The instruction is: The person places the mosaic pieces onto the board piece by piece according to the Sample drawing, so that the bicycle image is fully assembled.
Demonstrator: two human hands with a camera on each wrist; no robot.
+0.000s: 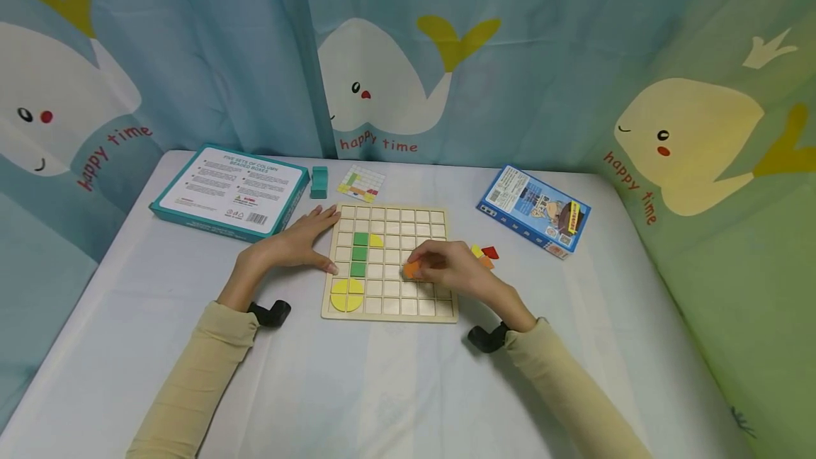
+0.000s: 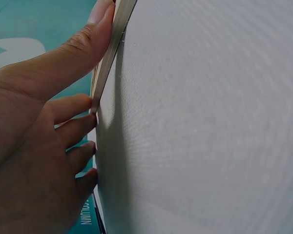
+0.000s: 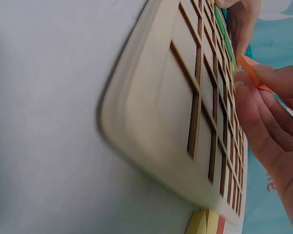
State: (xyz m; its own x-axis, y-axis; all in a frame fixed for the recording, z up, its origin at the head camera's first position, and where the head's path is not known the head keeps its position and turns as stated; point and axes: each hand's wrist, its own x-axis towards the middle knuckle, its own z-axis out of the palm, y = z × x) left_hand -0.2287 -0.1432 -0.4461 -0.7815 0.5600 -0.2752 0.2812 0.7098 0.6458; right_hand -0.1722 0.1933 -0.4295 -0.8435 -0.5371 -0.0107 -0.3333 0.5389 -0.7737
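Note:
A wooden grid board [image 1: 390, 309] lies flat on the table, with green squares [image 1: 360, 254] in a column, a yellow circle of quarter pieces [image 1: 347, 295] and a single yellow quarter piece [image 1: 377, 241] in its cells. My left hand [image 1: 296, 241] rests along the board's left edge, thumb and fingers spread; the left wrist view shows the thumb [image 2: 95, 34] touching the rim. Between thumb and fingers, my right hand [image 1: 455, 266] pinches an orange tile [image 3: 251, 70] above the board's right half. The tile's full shape is partly hidden by the fingers.
Loose red, yellow and orange pieces [image 1: 489, 252] lie right of the board. Behind it are a pattern card [image 1: 360, 183] and a small teal block [image 1: 319, 183]. A large teal-edged box [image 1: 232, 190] lies back left, a blue box [image 1: 535, 210] back right. A curtain [image 1: 542, 105] borders the table.

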